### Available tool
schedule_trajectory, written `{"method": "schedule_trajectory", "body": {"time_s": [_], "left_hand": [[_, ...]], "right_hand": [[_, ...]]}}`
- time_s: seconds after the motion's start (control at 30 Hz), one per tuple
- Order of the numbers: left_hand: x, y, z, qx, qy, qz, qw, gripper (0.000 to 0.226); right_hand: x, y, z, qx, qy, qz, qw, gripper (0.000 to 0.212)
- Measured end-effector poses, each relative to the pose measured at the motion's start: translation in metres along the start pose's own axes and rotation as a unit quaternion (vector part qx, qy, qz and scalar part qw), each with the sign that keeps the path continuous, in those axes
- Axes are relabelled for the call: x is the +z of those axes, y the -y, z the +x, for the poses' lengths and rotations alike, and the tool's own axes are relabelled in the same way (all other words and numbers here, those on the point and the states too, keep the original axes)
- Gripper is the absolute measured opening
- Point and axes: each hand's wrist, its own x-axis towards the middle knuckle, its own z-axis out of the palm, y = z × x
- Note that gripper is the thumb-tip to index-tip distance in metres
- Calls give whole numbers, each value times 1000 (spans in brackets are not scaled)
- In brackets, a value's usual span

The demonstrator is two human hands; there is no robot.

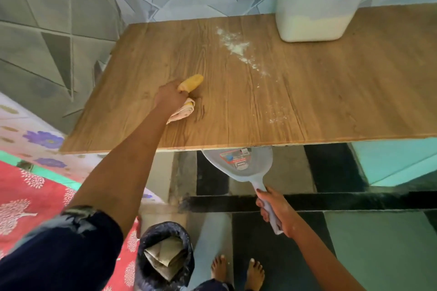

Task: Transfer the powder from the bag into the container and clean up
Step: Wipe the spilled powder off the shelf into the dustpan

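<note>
1. At far left we see a red floral mat [21,198] on the floor, and a dark sleeve [71,241] rolled at the elbow of our left arm.
2. Near our feet stands a dark bin [165,255], its rim dusted white, with folded paper inside.
3. Our left arm reaches straight forward over the wood-grain surface [307,106]; the left hand [169,97] is closed, palm down, on a yellow and pale cloth [189,92] bunched into a soft roll pressed to the surface, its long axis running away from us, the yellow end farthest.
4. White powder [236,47] lies in a loose streak from the back toward the front right, well right of the cloth.
5. Below the front edge, a pale plastic dustpan [238,163] is held with its mouth tucked under the surface, handle pointing back to us; our right hand [276,212] is wrapped tight round the handle.
6. At back right sits a translucent, rounded container [314,7], powder in its bottom.
</note>
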Motion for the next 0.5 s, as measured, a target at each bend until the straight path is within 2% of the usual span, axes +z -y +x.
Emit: {"method": "schedule_trajectory", "body": {"time_s": [0.07,0.1,0.2,0.27,0.37,0.5], "left_hand": [[-18,20,3,-29,-55,-30,998,40],[-25,35,5,-58,-77,-9,995,40],[-30,72,-4,-170,-43,106,979,42],[-21,73,-10,-187,-20,133,973,44],[5,42,-14,-146,-20,149,978,48],[43,-18,-34,-43,-13,157,987,48]], "right_hand": [[10,4,7,-2,-3,6,1000,9],[14,7,11,-2,-4,8,1000,9],[16,12,15,-2,-5,4,1000,10],[12,14,14,0,-12,-5,1000,10],[2,16,9,-1,-15,-11,1000,9],[-12,17,3,-10,-32,6,999,14]]}}
